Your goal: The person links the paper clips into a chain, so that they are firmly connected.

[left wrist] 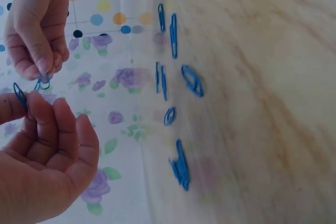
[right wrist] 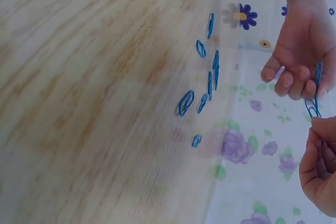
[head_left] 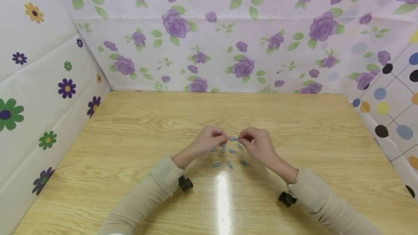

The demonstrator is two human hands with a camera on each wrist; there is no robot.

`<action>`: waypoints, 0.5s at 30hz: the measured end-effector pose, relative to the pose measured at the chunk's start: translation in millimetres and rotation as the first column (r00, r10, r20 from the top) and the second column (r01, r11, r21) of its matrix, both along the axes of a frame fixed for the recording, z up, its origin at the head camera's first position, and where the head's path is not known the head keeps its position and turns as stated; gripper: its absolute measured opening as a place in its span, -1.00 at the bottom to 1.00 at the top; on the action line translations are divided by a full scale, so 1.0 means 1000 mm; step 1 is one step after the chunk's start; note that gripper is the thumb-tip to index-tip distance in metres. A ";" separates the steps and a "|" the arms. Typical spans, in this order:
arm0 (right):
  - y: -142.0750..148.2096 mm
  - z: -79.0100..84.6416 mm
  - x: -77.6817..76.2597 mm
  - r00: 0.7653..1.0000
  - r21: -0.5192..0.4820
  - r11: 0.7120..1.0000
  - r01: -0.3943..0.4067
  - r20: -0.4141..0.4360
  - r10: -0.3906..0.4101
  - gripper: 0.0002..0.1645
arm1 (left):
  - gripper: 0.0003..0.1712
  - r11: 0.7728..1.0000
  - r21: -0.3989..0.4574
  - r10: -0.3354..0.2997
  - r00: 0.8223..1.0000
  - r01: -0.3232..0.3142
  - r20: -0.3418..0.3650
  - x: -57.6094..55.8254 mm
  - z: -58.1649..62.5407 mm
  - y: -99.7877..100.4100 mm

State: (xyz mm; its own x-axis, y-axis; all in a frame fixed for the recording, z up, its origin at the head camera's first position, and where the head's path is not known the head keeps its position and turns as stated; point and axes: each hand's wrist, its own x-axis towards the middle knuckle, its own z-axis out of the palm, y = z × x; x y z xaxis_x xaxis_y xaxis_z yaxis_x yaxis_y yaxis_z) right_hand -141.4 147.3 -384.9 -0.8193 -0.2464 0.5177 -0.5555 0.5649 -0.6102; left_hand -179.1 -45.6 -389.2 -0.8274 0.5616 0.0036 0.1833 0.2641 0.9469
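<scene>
Head view: both hands meet above the wooden table [head_left: 294, 115], the left hand [head_left: 209, 140] and the right hand [head_left: 260, 145] each pinching a blue clip between thumb and finger. The held clips [head_left: 233, 139] bridge the gap between the fingertips, their line running roughly side to side. From the right wrist, the left-hand clip [right wrist: 318, 73] has its long axis nearly up and down, and the right-hand clip [right wrist: 313, 109] slants below it, its lower end in the right hand's pinch; their near ends meet or overlap, but whether they are hooked together cannot be told. Loose clips lie flat on the table beneath and nearer the person. In the head view, one clip by the left hand [head_left: 223, 149] points almost straight away from the person; the middle clip [head_left: 232, 151] lies mostly crosswise, its right end nearer the person; the clip by the right hand [head_left: 240, 147] runs diagonally. In the nearer row, the left clip [head_left: 217, 165] lies nearly crosswise, the centre clip [head_left: 230, 165] steeply slanted, the right clip [head_left: 244, 163] crosswise with a slight slope.
</scene>
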 end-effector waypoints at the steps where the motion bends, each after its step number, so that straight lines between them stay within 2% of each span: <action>1: 0.000 0.000 0.000 1.000 0.000 1.000 0.001 0.004 -0.001 -0.83 | -0.73 1.000 -0.001 -0.001 1.000 0.001 -0.011 -0.001 0.001 -0.001; 4: 0.002 0.002 0.000 1.000 -0.006 1.000 -0.002 0.028 0.002 -0.84 | -0.74 1.000 -0.004 0.004 1.000 -0.004 -0.013 -0.001 0.005 -0.004; 9: 0.005 0.004 0.000 0.998 -0.013 1.000 0.004 0.060 -0.003 -0.86 | -0.76 1.000 0.011 0.014 0.999 -0.014 0.038 -0.002 0.002 -0.005; 10: 0.006 0.004 0.000 0.998 -0.016 1.000 0.006 0.063 -0.005 -0.86 | -0.76 1.000 0.024 0.018 0.999 -0.019 0.044 -0.004 -0.003 -0.005; 12: 0.006 0.003 -0.001 0.997 -0.026 1.000 0.005 0.073 -0.003 -0.87 | -0.76 0.997 0.068 0.023 0.997 -0.028 0.071 -0.004 -0.004 -0.004; 15: 0.006 0.003 -0.001 0.996 -0.038 0.999 -0.003 0.085 0.007 -0.87 | -0.79 0.982 0.183 0.015 0.987 -0.045 0.162 -0.002 -0.004 -0.003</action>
